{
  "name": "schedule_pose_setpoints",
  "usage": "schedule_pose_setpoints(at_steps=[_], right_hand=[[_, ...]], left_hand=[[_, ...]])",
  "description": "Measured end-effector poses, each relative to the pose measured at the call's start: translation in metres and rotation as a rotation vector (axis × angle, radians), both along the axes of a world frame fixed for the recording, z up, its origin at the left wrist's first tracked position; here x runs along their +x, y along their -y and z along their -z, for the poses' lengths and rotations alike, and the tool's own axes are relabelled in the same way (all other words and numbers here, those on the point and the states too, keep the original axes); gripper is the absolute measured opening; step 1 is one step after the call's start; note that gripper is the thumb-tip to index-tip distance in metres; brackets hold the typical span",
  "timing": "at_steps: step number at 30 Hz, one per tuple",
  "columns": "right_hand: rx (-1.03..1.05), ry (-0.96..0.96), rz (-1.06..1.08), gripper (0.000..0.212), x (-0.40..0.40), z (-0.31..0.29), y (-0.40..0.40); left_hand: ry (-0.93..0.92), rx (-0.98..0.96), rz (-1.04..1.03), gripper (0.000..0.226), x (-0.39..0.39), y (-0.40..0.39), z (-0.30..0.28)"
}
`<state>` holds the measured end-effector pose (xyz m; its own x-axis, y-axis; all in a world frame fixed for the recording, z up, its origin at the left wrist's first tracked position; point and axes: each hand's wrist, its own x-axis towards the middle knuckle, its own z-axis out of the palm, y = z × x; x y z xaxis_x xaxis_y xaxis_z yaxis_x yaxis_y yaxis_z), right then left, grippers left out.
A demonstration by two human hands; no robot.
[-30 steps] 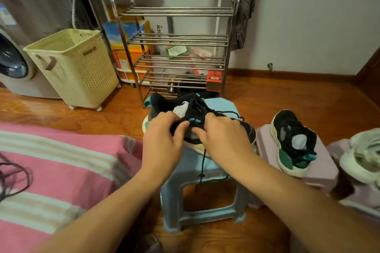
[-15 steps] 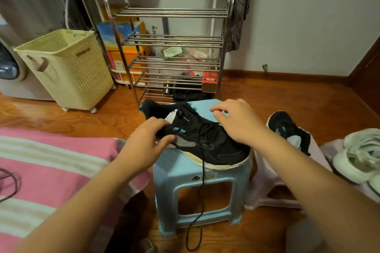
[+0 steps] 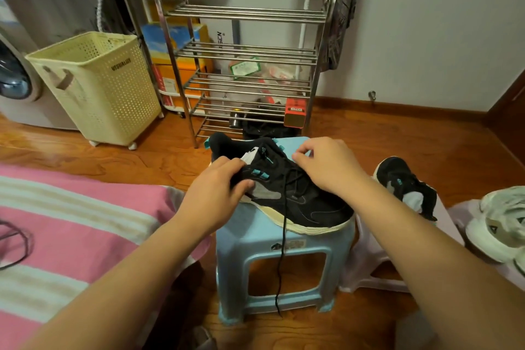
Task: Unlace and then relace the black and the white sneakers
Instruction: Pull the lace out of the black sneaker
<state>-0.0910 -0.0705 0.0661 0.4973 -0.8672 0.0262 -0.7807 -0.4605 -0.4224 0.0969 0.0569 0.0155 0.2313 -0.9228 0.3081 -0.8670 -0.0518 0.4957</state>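
Black sneaker [image 3: 298,196] lies on the blue stool [image 3: 284,264]; left hand [image 3: 218,193] grips its collar, hiding it. Right hand [image 3: 326,167] pinches something unclear. White sneaker [image 3: 500,224] is cut off; laundry basket [image 3: 96,88] contents unseen.

I see a black sneaker [image 3: 287,190] with teal lace loops, a grey side panel and a cream sole at the centre of the frame, on a light blue stool [image 3: 284,270]. A black lace [image 3: 281,258] hangs down over the stool's front. At right, a second black sneaker [image 3: 406,187] shows teal and pale grey accents, on a pale lilac stool [image 3: 369,264]. At the right edge sits a white sneaker [image 3: 500,224]. At lower left I see bedding [image 3: 71,230] in pink, white and pale green stripes. The laundry basket [image 3: 96,88] at upper left is cream with a dotted perforation pattern. The rack [image 3: 244,45] is silver, the floor [image 3: 397,145] orange-brown wood grain.
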Motion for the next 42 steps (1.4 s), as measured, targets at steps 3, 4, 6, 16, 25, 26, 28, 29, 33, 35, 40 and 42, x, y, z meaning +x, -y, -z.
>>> schedule_pose_setpoints(at_steps=[3, 4, 6, 16, 25, 26, 28, 29, 33, 35, 40, 42], right_hand=[[-0.096, -0.124, -0.129, 0.039, 0.004, 0.003, -0.003], [-0.136, -0.168, -0.194, 0.036, 0.001, 0.002, -0.006], [-0.108, -0.214, -0.300, 0.035, -0.008, 0.002, -0.006], [0.229, -0.066, -0.340, 0.043, -0.023, -0.024, -0.038], [0.209, 0.067, 0.029, 0.026, 0.002, 0.000, -0.005], [0.242, 0.036, 0.019, 0.028, 0.005, -0.001, -0.004], [0.204, -0.044, -0.017, 0.033, 0.005, -0.004, -0.002], [0.167, -0.088, -0.035, 0.035, 0.005, -0.005, -0.001], [0.276, -0.128, -0.093, 0.031, 0.006, -0.013, 0.006], [0.440, 0.000, -0.032, 0.023, -0.005, -0.017, 0.013], [0.352, 0.133, 0.147, 0.016, -0.026, 0.003, 0.022], [0.293, 0.210, 0.044, 0.020, -0.016, 0.005, 0.016]], left_hand=[[0.003, -0.006, 0.007, 0.021, 0.002, -0.001, 0.001], [0.000, -0.008, 0.011, 0.021, 0.002, -0.001, 0.001], [-0.012, -0.010, 0.015, 0.019, 0.003, -0.001, 0.001], [-0.028, 0.003, -0.002, 0.017, 0.001, 0.003, 0.004], [-0.064, 0.022, 0.019, 0.015, 0.002, 0.003, 0.004], [-0.070, 0.021, 0.031, 0.016, 0.004, 0.003, 0.004], [-0.080, 0.021, 0.052, 0.017, 0.005, 0.003, 0.004], [-0.083, 0.021, 0.057, 0.017, 0.005, 0.003, 0.004], [-0.075, 0.026, 0.037, 0.015, 0.005, 0.004, 0.003], [-0.073, 0.038, 0.032, 0.012, 0.006, 0.004, 0.003], [-0.060, 0.044, 0.045, 0.010, 0.006, 0.008, 0.001], [-0.064, 0.052, 0.060, 0.010, 0.007, 0.008, 0.001]])
